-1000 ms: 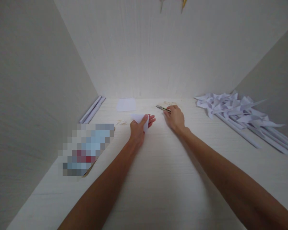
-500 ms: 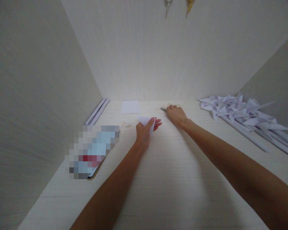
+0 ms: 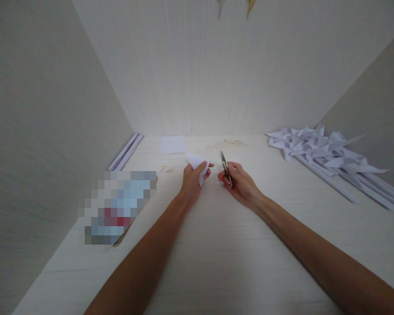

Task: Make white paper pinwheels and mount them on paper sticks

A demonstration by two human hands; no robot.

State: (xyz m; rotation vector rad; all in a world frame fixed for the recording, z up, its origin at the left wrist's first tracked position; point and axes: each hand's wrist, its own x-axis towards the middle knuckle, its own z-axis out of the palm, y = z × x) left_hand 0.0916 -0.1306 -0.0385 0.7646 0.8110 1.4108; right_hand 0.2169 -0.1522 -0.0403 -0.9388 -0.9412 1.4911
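My left hand (image 3: pixel 192 179) pinches a white piece of paper (image 3: pixel 198 163), folded to a triangle, between thumb and fingers. A hand's width to the right, my right hand (image 3: pixel 238 180) is closed around small metal thread snips (image 3: pixel 225 165). Their pointed blades tip up and away from me, apart from the paper. A flat white paper square (image 3: pixel 172 145) lies on the table behind my left hand.
White paper pinwheels (image 3: pixel 315 146) on rolled paper sticks are heaped at the right. Two paper rolls (image 3: pixel 126 152) lie along the left wall. A blurred-out phone-like object (image 3: pixel 131 197) sits at the left. Small tan bits (image 3: pixel 231 142) lie by the back wall.
My right hand has lifted the snips off the table near the back, drawn them towards me and turned their blades upward. My left hand still holds the folded paper, its fingers more curled.
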